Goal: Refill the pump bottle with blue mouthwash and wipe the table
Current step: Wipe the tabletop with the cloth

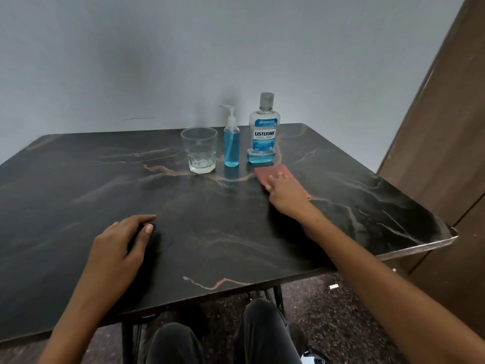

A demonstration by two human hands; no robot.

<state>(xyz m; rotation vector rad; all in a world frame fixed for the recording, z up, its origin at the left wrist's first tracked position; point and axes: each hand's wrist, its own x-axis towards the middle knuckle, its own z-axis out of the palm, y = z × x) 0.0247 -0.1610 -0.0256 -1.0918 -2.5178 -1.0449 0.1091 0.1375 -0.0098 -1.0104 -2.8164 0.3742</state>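
Head view: right hand [284, 191] presses flat on red cloth [273, 172] at two o'clock on table [105, 179]; left hand [123, 240] rests loosely curled at seven, holding nothing.

mouthwash bottle [264, 132] label, "LISTERINE COOL MINT"

glass [199, 151], pump bottle [231, 143], mouthwash bottle [263, 132] crowd table's [78, 195] far edge

Plain grey wall [157, 61] behind; dark brown wooden panel [451, 127], possibly a door, at right; dark speckled floor [328, 306] below; lighting dim, even.
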